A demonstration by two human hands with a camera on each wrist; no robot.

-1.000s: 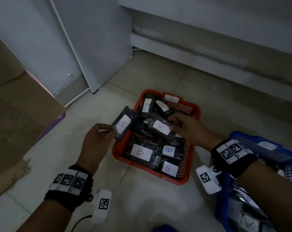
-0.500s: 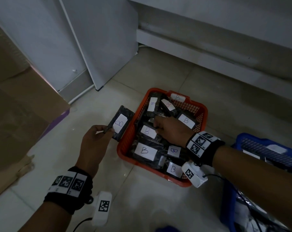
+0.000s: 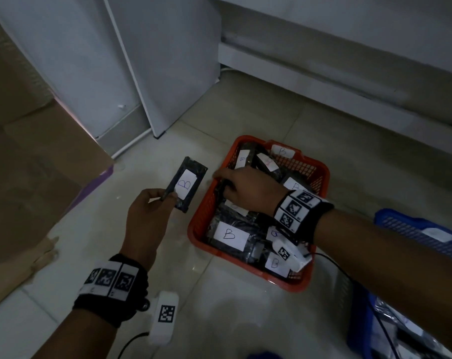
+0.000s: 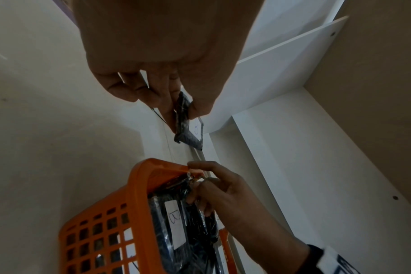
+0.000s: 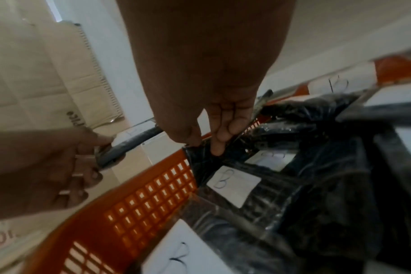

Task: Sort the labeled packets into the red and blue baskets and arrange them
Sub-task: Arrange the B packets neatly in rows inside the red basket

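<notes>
A red basket [image 3: 313, 278] full of dark packets labeled B sat on the tiled floor [image 3: 232, 314], with a blue basket [image 3: 411, 229] just beside it at the right edge. The right hand [image 3: 248, 189] reached into the red basket's far left corner, its grip pinching a dark packet [image 5: 201, 157] against the wall. The left hand [image 3: 148, 216], left of the basket, pinched the lower corner of a B-labeled packet [image 3: 186, 183] held above the floor.

Looks like a storeroom or the back of a shop: pale tiled floor [image 3: 245, 320], white cabinet panels [image 3: 168, 60] beyond the hands, flattened cardboard [image 3: 25, 164] off to the left hand's [image 3: 148, 216] side.
</notes>
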